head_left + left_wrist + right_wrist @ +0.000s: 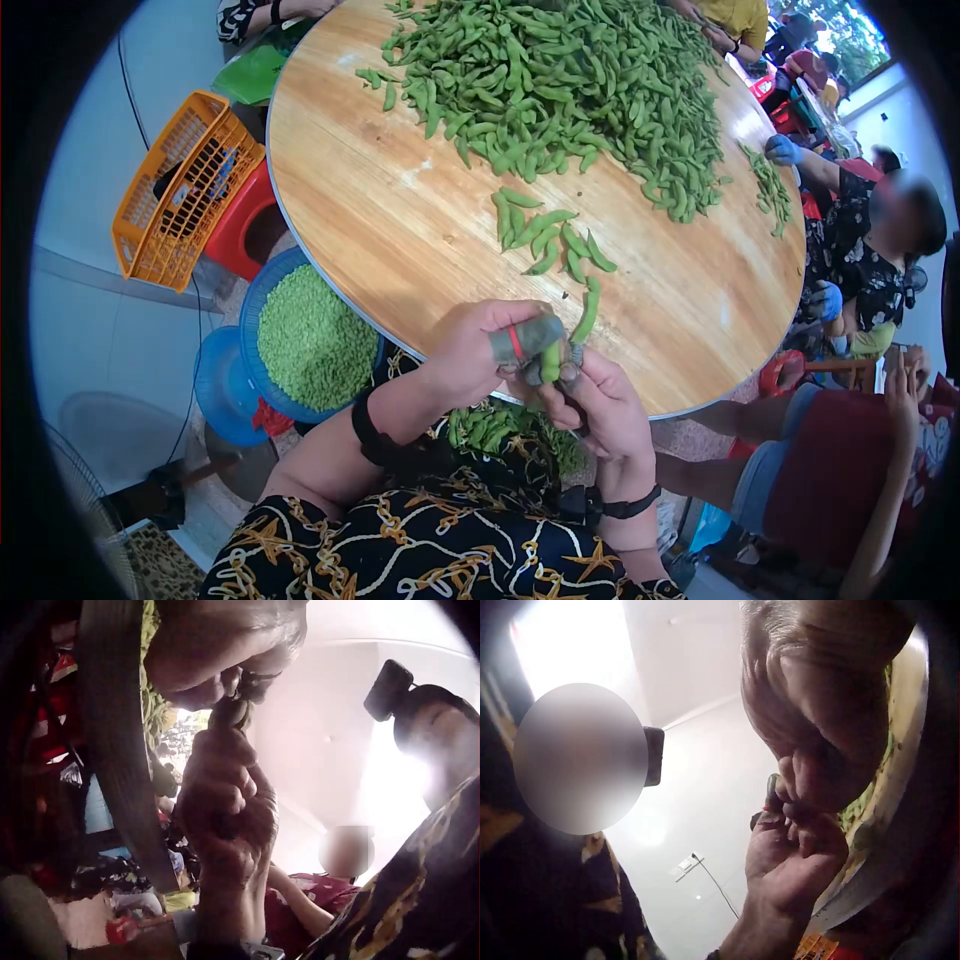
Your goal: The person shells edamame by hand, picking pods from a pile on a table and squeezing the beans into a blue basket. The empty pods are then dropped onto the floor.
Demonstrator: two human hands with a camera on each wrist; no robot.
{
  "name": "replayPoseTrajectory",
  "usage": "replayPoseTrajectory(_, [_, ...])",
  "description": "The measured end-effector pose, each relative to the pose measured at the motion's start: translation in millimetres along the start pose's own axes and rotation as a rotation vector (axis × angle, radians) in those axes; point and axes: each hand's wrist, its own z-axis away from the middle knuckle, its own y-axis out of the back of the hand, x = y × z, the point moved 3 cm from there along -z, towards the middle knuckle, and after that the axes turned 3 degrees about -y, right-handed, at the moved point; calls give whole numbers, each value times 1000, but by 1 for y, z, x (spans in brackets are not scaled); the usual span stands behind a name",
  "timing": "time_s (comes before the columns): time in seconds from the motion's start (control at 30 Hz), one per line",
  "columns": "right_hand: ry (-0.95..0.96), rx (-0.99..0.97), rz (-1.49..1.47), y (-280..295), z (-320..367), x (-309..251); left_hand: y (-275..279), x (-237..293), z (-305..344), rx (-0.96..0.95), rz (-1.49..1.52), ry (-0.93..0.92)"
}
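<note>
At the near edge of the round table, my left hand (470, 345) and right hand (610, 405) meet over a green soybean pod (551, 362). My left thumb wears a grey cover (530, 338) with a red band; it presses by the pod's upper end. The right fingers pinch this pod from the other side, and a second soybean pod (588, 308) juts up from them. In the left wrist view the right hand (229, 802) faces the left fingers, tips together. The right wrist view shows the left hand (795, 855) below the right one.
A large heap of soybean pods (560, 90) covers the far side of the wooden table (370, 230); several loose pods (540, 235) lie nearer. At left stand a blue basket of shelled beans (310, 340), a red stool (240, 225) and an orange crate (185, 190). Other people stand or sit around.
</note>
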Motion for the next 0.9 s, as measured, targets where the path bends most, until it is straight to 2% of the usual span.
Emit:
replayPoseTrajectory(0.1, [-11,23,-47,0,-5,1,-3,4,-2,-86,75,7])
replayPoseTrajectory(0.17, [154,158,255,11,-11,4,-7,8,-3,98,-449,-112])
replayPoseTrajectory(0.2, [155,155,258,14,-14,7,-9,6,-5,99,-448,-115])
replayPoseTrajectory(0.27, [371,347,748,20,-13,3,-12,10,-4,248,-811,-428])
replayPoseTrajectory(0.3, [374,347,749,19,-15,2,-12,11,-4,247,-812,-430])
replayPoseTrajectory(0.37, [489,436,776,17,-16,-4,-9,8,-4,291,-643,-322])
replayPoseTrajectory(0.4, [489,437,776,18,-16,-8,-6,6,-5,290,-643,-322])
replayPoseTrajectory(0.47, [144,382,344,25,-17,-6,0,0,-9,246,-704,-362])
replayPoseTrajectory(0.5, [143,317,219,23,-17,-7,-1,3,-8,245,-705,-363])
replayPoseTrajectory(0.57, [128,256,158,24,-17,-4,-4,2,-7,206,-163,-124])
replayPoseTrajectory(0.6, [108,195,98,24,-17,-2,-4,3,-7,206,-163,-124])
replayPoseTrajectory(0.63, [108,195,98,25,-16,-4,-5,2,-7,174,-136,-67])
replayPoseTrajectory(0.7, [91,178,388,25,-11,-9,-8,4,-6,143,-109,-4])
replayPoseTrajectory(0.73, [90,181,385,25,-12,-12,-12,8,-5,126,-316,-41])
replayPoseTrajectory(0.77, [161,299,367,29,-13,-19,-15,11,-5,106,-520,-80])
replayPoseTrajectory(0.8, [234,418,348,32,-14,-25,-17,9,-4,103,-519,-78])
replayPoseTrajectory(0.83, [246,339,324,32,-15,-26,-20,10,-2,54,-574,-181])
replayPoseTrajectory(0.87, [244,340,322,31,-15,-25,-23,10,-1,5,-628,-285])
replayPoseTrajectory(0.9, [192,243,156,26,-17,-21,-22,8,-1,-6,-642,-350])
